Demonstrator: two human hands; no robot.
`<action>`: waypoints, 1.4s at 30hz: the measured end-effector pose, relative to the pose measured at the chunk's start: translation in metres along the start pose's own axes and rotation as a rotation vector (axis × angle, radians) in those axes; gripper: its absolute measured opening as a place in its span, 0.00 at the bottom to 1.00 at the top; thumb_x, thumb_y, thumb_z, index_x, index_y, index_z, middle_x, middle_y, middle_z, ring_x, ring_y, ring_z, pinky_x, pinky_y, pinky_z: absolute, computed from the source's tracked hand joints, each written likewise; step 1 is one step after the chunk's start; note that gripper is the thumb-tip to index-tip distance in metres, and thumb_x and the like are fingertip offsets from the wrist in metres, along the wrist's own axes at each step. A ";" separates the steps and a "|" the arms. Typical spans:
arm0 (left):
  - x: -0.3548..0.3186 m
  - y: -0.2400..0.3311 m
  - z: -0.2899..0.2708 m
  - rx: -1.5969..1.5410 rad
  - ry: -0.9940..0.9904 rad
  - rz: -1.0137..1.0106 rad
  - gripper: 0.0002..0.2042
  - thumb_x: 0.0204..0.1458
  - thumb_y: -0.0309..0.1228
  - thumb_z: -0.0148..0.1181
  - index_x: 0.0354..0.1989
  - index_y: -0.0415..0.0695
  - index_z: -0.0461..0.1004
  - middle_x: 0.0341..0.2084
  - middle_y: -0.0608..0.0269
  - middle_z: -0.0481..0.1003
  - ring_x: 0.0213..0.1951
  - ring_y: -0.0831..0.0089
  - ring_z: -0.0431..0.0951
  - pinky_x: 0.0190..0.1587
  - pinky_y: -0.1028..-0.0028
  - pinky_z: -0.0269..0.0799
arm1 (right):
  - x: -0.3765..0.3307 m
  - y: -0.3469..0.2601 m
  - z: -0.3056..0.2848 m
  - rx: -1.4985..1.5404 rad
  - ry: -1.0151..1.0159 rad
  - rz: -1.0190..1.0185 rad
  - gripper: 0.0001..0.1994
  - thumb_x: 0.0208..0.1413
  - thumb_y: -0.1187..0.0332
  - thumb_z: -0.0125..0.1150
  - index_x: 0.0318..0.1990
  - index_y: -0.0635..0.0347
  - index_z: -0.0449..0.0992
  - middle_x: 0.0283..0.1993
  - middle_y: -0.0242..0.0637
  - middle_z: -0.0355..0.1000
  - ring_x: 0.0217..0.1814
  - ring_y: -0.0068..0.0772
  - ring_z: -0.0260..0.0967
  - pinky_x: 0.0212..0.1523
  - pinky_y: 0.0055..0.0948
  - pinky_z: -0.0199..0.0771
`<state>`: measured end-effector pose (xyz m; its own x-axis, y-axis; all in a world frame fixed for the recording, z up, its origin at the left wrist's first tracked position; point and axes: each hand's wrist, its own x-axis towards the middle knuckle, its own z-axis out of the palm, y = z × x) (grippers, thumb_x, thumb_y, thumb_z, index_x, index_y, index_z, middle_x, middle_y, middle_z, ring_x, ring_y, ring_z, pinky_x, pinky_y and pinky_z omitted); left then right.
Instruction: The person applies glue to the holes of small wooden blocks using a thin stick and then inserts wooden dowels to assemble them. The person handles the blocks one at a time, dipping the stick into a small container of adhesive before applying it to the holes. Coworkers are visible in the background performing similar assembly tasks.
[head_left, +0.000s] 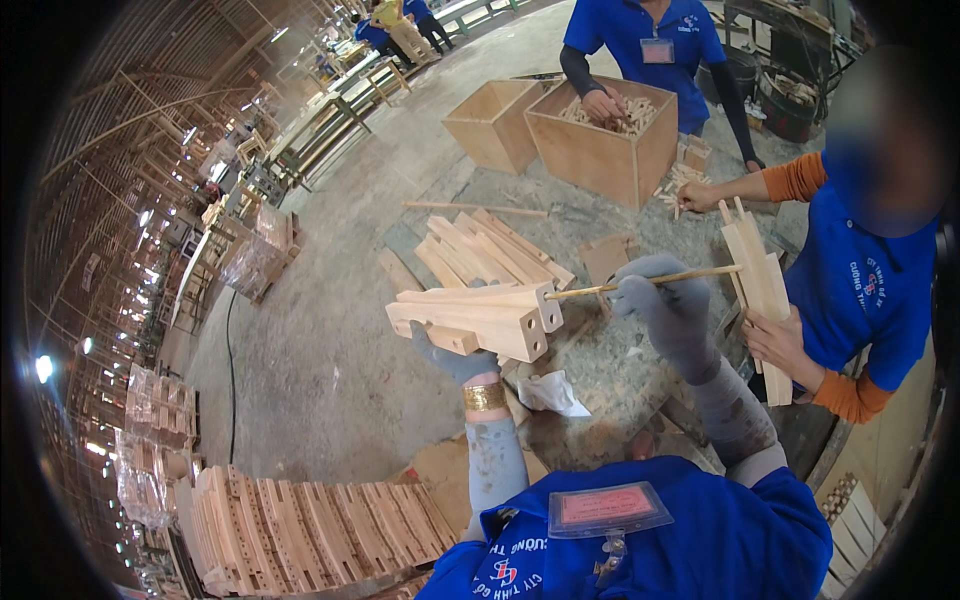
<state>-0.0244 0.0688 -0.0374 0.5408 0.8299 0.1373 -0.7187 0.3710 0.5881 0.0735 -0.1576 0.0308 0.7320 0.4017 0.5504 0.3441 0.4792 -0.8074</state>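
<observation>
My left hand [452,355], in a grey glove, is closed around pale wooden bars [470,318] with round holes in their square ends. A short wooden block lies along the near bar's side. My right hand [662,312], gloved too, pinches a thin wooden stick [590,290]. The stick's left tip is at the end of the far bar, by a hole; I cannot tell whether it is inside. Its other end reaches toward the slats [765,310] held by the co-worker on the right. Beyond my left hand lie more wooden bars [490,250] on the worktable.
Across the table, a co-worker reaches into a wooden box [600,150] of dowels, beside another box [490,125]. Loose dowels [685,185] lie near the right co-worker's hand. A crumpled white wrapper [552,393] sits close to me. Stacked wooden parts [310,530] stand at lower left.
</observation>
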 end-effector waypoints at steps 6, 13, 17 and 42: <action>0.000 0.001 0.002 -0.023 0.019 -0.005 0.31 0.50 0.58 0.42 0.54 0.47 0.58 0.49 0.50 0.63 0.50 0.48 0.66 0.53 0.48 0.62 | 0.003 0.000 0.003 -0.227 -0.010 -0.152 0.02 0.53 0.76 0.55 0.31 0.64 0.73 0.22 0.30 0.71 0.23 0.15 0.67 0.23 0.14 0.67; 0.002 0.000 0.006 0.008 0.046 0.000 0.32 0.49 0.58 0.43 0.55 0.46 0.58 0.50 0.49 0.63 0.51 0.48 0.65 0.54 0.48 0.61 | 0.005 -0.002 0.009 -0.042 0.112 -0.029 0.04 0.55 0.75 0.51 0.31 0.67 0.71 0.23 0.36 0.72 0.20 0.20 0.69 0.21 0.17 0.69; 0.002 -0.001 0.004 -0.002 0.045 0.002 0.32 0.50 0.57 0.41 0.56 0.46 0.56 0.52 0.48 0.62 0.52 0.47 0.64 0.55 0.49 0.61 | 0.008 -0.009 0.000 0.089 0.221 0.111 0.06 0.56 0.74 0.49 0.32 0.69 0.70 0.23 0.41 0.72 0.19 0.22 0.68 0.20 0.18 0.68; 0.002 -0.003 0.003 -0.013 0.038 -0.034 0.30 0.54 0.55 0.35 0.56 0.44 0.57 0.54 0.45 0.61 0.52 0.46 0.66 0.55 0.51 0.62 | -0.006 -0.006 0.001 -0.067 -0.010 0.005 0.03 0.54 0.76 0.54 0.34 0.67 0.71 0.25 0.34 0.72 0.23 0.19 0.71 0.23 0.16 0.70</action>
<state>-0.0199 0.0683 -0.0368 0.5480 0.8320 0.0865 -0.7058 0.4044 0.5817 0.0668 -0.1624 0.0327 0.7276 0.4121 0.5485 0.3798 0.4239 -0.8222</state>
